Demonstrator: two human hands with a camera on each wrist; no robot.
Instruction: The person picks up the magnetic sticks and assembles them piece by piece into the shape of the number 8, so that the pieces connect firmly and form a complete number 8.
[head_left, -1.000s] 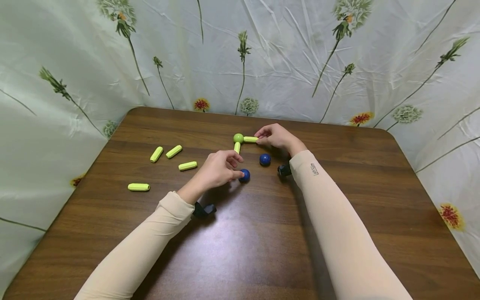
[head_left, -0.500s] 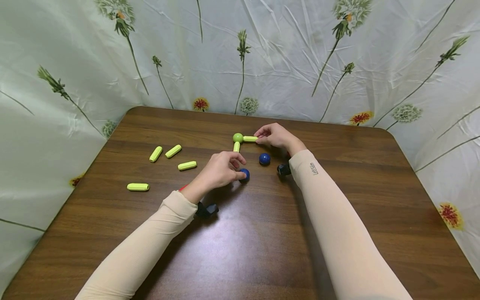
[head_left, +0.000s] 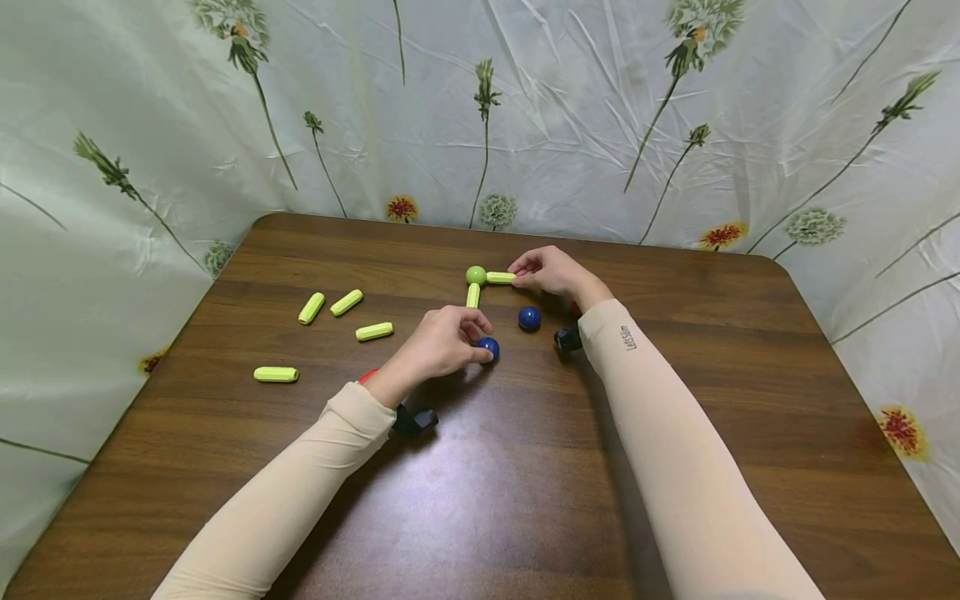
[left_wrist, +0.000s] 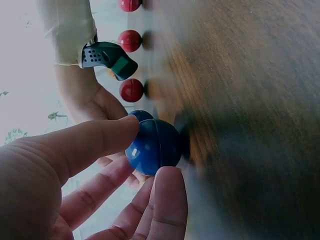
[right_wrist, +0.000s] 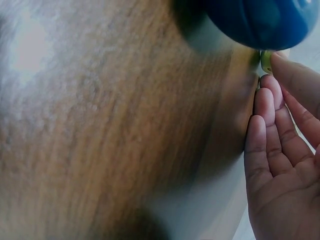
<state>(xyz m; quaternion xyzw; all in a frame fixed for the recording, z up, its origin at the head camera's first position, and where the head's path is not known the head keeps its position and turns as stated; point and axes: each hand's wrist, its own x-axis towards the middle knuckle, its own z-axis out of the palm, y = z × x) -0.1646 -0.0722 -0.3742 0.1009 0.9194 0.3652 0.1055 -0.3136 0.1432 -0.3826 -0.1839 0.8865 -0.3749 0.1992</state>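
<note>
My left hand [head_left: 448, 340] holds a glossy blue ball [head_left: 490, 348] low over the table, thumb on one side and fingers on the other, as the left wrist view shows. Farther back, my right hand [head_left: 553, 273] pinches the right end of a yellow-green rod [head_left: 499, 278]. That rod's left end meets a green ball [head_left: 476, 275]. A second yellow-green rod [head_left: 473, 296] runs from this ball toward me, its near end close to my left fingers. Another blue ball [head_left: 529, 317] lies on the table between the hands.
Several loose yellow-green rods [head_left: 374, 332] lie on the brown table [head_left: 480, 517] at left. In the left wrist view, red balls [left_wrist: 131, 90] stand in a row near the right forearm; that arm mostly hides them from the head view. A flowered curtain [head_left: 420, 108] hangs behind the table.
My left hand has shifted very slightly right and toward me around the blue ball. The right hand, rods and other balls stay in place.
</note>
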